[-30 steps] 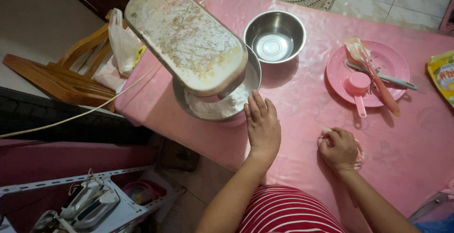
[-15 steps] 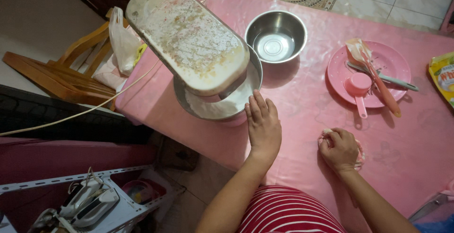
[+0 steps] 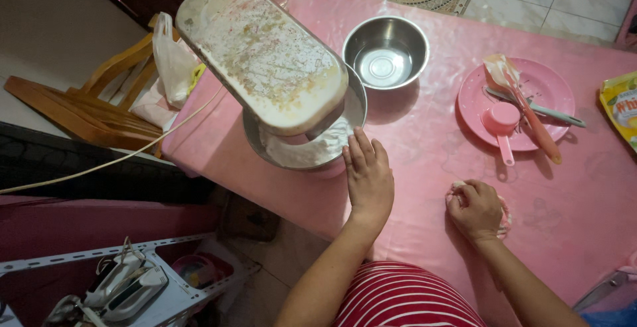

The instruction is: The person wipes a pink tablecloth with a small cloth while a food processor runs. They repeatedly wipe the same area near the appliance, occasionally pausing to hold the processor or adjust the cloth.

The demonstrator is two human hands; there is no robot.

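Note:
A stained white stand mixer head [image 3: 262, 52] hangs over a steel mixing bowl [image 3: 355, 101] that holds white batter [image 3: 312, 148]. My left hand [image 3: 367, 178] lies flat on the pink tablecloth, fingers together, its fingertips against the bowl's near rim. My right hand [image 3: 474, 209] rests farther right on the table, fingers curled over a crumpled pink and white cloth [image 3: 502, 213].
An empty steel bowl [image 3: 385, 52] stands behind the mixer. A pink plate [image 3: 547, 85] carries a pink spatula [image 3: 524, 105], a pink measuring cup [image 3: 501, 125] and a spoon. A yellow packet [image 3: 620, 105] lies at the right edge. A wooden chair [image 3: 86, 111] with a plastic bag stands left.

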